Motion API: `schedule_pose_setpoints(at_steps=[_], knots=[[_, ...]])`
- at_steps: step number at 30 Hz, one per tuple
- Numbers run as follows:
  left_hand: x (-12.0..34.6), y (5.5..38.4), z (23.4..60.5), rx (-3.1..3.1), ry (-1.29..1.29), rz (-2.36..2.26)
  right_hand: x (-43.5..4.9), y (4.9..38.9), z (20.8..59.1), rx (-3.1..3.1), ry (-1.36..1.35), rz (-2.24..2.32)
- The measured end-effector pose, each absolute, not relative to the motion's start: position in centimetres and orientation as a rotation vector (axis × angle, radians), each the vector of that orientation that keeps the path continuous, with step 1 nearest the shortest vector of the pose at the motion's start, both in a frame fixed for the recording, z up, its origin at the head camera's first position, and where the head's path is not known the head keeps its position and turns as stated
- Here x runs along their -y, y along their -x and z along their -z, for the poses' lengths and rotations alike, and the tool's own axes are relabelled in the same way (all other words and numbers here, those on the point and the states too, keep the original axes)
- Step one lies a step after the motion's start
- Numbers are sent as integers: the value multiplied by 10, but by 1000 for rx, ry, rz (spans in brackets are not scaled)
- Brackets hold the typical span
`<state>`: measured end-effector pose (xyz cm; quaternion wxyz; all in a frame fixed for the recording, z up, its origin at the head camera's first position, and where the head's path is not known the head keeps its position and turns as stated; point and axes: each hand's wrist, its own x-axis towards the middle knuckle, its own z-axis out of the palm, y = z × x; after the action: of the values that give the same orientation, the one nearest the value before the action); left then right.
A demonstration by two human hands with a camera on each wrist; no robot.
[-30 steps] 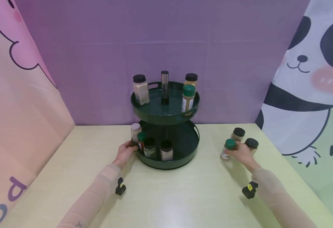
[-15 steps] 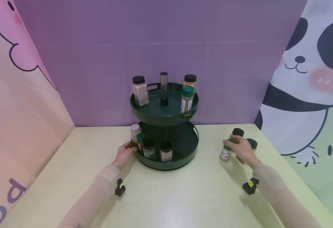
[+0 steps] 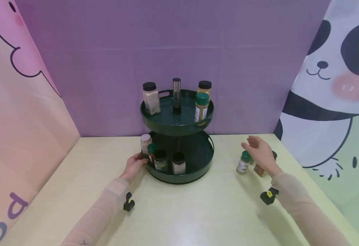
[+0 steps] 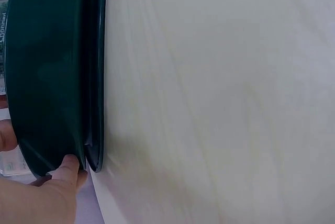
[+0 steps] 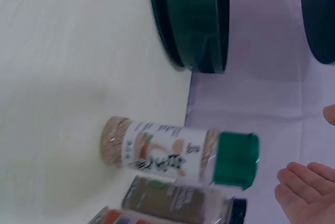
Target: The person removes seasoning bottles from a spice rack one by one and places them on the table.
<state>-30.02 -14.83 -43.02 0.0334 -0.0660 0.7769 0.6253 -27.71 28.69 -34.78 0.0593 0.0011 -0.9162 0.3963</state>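
Observation:
My left hand grips the left edge of the lower tray of a dark green two-tier spice rack. In the left wrist view, its thumb and fingers lie on either side of the tray wall. My right hand is raised over a group of spice jars on the table and holds nothing. Closest to it stands a green-capped spice jar with a white label, upright and apart from the fingers. A brown spice jar and a dark-capped jar are beside it, partly hidden by the hand.
On the upper tray stand a tall black-capped jar, a green-capped jar and a black-capped yellow jar. Several jars, including a short black-capped jar, sit on the lower tray. A purple backdrop hangs behind the table.
My right hand has let go of the green-capped spice jar and risen above it, its fingers spreading. The jar stays on the table. The left hand has kept its place on the tray.

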Motion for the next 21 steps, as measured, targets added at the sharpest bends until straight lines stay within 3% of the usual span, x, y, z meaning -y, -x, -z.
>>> schedule_pose_setpoints(at_steps=[10, 21], knots=[[152, 299, 429, -2381, 214, -1926, -253, 281, 335, 2693, -81, -1230], [163, 291, 423, -2378, 215, -1903, -229, 296, 355, 2836, -158, -1211]])
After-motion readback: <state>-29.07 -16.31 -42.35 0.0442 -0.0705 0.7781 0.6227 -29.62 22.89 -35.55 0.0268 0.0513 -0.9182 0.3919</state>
